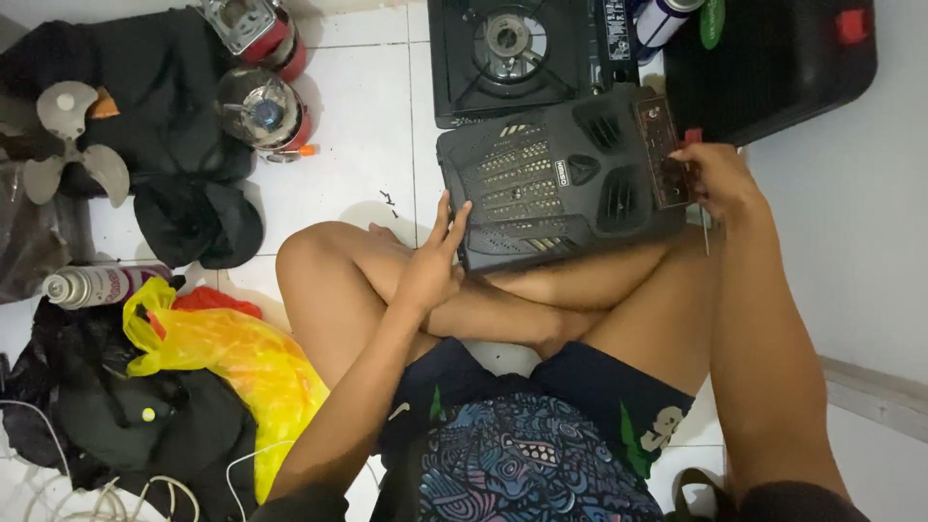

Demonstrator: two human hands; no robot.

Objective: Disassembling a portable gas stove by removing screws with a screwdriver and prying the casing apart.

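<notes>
A black plastic appliance housing with vented grilles (565,184) is seen from the head view, laid flat across the crossed bare legs of a person seated on a white tiled floor (358,116). Its near left edge is touched by the left hand (432,263), whose fingers are spread and pointed upward against the casing. Its far right end, at a small reddish panel, is gripped by the right hand (717,179), with the fingers curled over the edge; a thin metal rod is seen hanging below that hand. Just beyond the housing a black portable gas stove (517,53) is placed, and beside it a black plastic carrying case (773,68). On the left a yellow plastic bag (242,362), a spray can (92,285) and a grey three-bladed fan propeller (72,145) are scattered among dark cloth.
</notes>
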